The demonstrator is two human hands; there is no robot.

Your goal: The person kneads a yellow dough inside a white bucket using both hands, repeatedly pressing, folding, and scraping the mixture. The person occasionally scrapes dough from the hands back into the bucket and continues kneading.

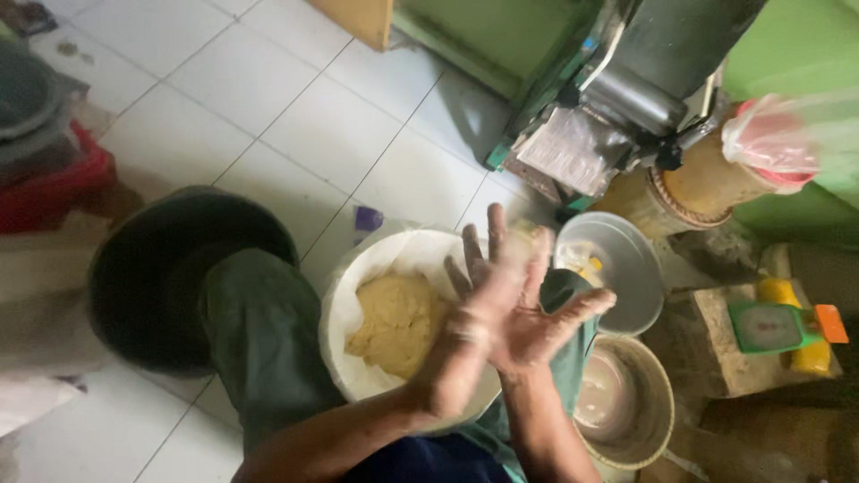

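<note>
My left hand [472, 333] and my right hand [542, 333] are pressed together, the left laid over the right palm, with fingers spread. Both are dusted with flour and blurred by motion. Nothing clear shows between them. They hover over the right rim of a round tub lined with white plastic [358, 268]. Inside it lies a lump of yellowish dough [394, 322]. My knee in green cloth [259, 331] is to the left of the tub.
A black bucket [152, 277] stands at left beside a red container [54, 192]. A metal bowl [626, 268] and a pale bucket [631, 407] sit at right. Farther right are a green scale [771, 326] on a block, a metal machine [617, 98] and a pink plastic bag [769, 139].
</note>
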